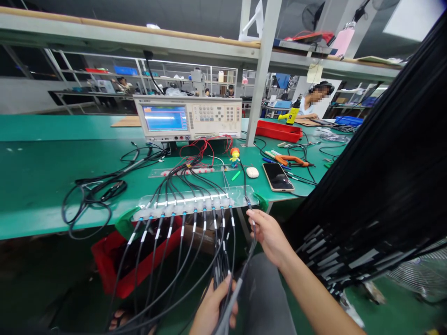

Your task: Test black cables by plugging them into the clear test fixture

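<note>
My right hand (267, 232) pinches a dark cable (253, 237) just below the right end of a clear plastic connector strip (206, 203). The cable's tip meets a socket there; whether it is fully seated I cannot tell. Lower down, my left hand (216, 302) is wrapped round a bundle of cables (219, 265) with white labels. Several labelled cables (171, 231) hang from the strip's front edge, side by side. Behind the strip, black leads (181, 174) run back to red wires (204, 146) at a bench test instrument (190, 118) with a lit blue screen.
Coiled black cables (92, 195) lie on the green bench at left. A phone (277, 177), a white earbud case (252, 172), orange-handled pliers (291, 161) and a red tray (279, 131) are at right. Below sits a red bin (115, 274). Dark cables (349, 163) hang at right. A co-worker (316, 100) sits beyond.
</note>
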### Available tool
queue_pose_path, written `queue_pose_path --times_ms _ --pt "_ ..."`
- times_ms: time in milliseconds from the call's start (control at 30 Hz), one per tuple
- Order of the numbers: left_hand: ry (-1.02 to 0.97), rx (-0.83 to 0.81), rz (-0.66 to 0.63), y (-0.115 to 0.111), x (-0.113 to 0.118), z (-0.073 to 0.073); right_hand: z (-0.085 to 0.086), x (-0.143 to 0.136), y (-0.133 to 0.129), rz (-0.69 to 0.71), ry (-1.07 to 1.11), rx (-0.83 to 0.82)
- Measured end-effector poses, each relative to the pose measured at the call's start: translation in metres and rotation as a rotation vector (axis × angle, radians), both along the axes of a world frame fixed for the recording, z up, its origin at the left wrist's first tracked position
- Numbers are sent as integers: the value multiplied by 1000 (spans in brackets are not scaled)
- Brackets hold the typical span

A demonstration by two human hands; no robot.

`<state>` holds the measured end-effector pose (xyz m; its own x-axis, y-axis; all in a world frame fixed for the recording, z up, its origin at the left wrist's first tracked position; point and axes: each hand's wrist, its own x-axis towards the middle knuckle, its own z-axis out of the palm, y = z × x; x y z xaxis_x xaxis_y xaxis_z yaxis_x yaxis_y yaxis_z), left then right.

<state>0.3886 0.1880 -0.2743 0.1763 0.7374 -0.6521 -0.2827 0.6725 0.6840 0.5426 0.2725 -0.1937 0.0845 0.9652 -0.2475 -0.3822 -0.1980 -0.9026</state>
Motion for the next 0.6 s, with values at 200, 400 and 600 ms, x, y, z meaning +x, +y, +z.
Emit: queue_pose_path --times_ms 200,400,600 --pt "-23 51 0 -1 -2 -6 2 -2 -2 -34 69 -63" --pt "-25 65 26 -3 -4 -8 3 6 -3 12 206 -137" --pt "-25 41 13 -2 -2 -4 2 9 -1 39 236 -148"
